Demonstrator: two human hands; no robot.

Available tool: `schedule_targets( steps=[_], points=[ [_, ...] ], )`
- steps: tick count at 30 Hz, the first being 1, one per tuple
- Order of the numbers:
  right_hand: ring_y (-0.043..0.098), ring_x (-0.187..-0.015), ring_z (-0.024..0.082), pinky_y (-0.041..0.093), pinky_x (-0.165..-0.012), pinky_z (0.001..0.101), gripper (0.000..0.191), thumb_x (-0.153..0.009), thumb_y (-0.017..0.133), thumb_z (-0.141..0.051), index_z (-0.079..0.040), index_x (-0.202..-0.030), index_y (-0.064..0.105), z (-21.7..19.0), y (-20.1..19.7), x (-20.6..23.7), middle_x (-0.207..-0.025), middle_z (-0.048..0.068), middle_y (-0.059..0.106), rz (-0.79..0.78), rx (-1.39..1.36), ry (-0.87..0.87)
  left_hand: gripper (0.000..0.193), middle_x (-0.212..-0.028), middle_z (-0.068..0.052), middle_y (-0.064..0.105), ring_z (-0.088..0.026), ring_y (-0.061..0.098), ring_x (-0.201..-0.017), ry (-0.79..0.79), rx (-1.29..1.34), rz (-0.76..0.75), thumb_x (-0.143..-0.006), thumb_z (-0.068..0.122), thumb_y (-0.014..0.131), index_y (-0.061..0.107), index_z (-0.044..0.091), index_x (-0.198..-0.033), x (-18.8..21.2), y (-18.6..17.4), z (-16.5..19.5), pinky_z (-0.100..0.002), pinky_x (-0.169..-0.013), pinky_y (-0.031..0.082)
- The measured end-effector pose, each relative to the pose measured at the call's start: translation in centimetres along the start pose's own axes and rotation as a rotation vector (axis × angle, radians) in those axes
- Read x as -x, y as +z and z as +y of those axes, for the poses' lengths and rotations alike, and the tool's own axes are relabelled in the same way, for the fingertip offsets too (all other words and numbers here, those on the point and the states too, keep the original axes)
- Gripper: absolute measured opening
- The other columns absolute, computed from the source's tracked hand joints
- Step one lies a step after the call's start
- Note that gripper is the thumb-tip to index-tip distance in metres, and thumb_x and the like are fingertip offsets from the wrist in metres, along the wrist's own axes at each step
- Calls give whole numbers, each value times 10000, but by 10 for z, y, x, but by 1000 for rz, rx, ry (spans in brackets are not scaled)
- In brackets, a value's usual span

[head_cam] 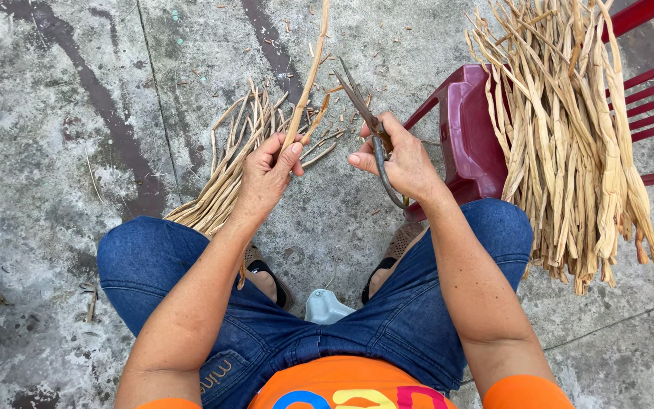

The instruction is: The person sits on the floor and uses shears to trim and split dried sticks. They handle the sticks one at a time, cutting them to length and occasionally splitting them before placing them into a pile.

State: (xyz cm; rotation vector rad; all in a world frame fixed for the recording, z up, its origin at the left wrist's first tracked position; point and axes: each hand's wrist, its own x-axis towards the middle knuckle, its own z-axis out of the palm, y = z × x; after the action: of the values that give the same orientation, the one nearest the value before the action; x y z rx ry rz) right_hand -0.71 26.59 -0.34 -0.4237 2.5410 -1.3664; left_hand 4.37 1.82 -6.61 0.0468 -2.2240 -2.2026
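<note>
Head view: left hand (266, 174) pinches a long tan dried stalk (306, 83) upright; right hand (403, 163) grips dark metal scissors (369, 125), blades parted just beside it. Judged risk: blades could nick the left fingers (291, 155), or the brittle stalk could split.

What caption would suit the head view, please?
Left hand holds a dried stalk; right hand holds open scissors.

Left hand (266, 170) grips a dried stalk (308, 76); right hand (403, 163) holds open scissors (365, 113) beside it.
</note>
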Motion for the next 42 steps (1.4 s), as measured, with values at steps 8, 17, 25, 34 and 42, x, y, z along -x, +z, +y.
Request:
schedule_targets(
  steps=[8, 17, 25, 34, 42],
  points=[
    [742, -909, 177, 544, -823, 355, 524, -778, 872, -383, -121, -1130, 585, -11, 0, 4, -934, 17, 770, -16, 88, 12, 269, -669, 58, 614, 1, 427, -528, -70, -26, 24, -1048, 282, 595, 704, 92, -1204, 1, -1, 5, -188, -474, 333],
    [739, -861, 171, 553, -783, 353, 535, -780, 869, -423, -118, -1120, 592, -12, 2, 1, -886, 20, 756, 40, 102, 9, 261, -699, 48, 631, 0, 459, -579, 34, -45, -41, -1053, 245, 618, 690, 67, -1229, 0, 3, -5, -183, -518, 359],
    [630, -637, 134, 472, -595, 327, 417, -838, 818, -442, -94, -995, 649, 3, 8, -4, -679, 56, 633, 34, -157, 97, 255, -710, 53, 626, 2, 462, -595, 24, -50, -7, -1055, 248, 622, 694, 77, -1229, 1, -1, -2, -190, -532, 365],
    [661, -833, 118, 545, -737, 279, 528, -799, 862, -417, -101, -1143, 616, 26, -26, -9, -888, 34, 686, 103, -78, 77, 193, -726, -42, 680, -124, 619, -593, 187, -564, 107, -1008, 239, 682, 725, 131, -1163, 19, -9, 23, -293, -551, 472],
    [687, -924, 156, 541, -809, 315, 544, -813, 863, -415, -72, -1154, 613, 27, -40, -6, -962, 56, 721, 76, -41, 48, 222, -877, -50, 685, -300, 685, -767, 502, -952, 160, -966, 275, 726, 713, 153, -1150, 31, -14, 18, -419, -605, 526]
  ],
)
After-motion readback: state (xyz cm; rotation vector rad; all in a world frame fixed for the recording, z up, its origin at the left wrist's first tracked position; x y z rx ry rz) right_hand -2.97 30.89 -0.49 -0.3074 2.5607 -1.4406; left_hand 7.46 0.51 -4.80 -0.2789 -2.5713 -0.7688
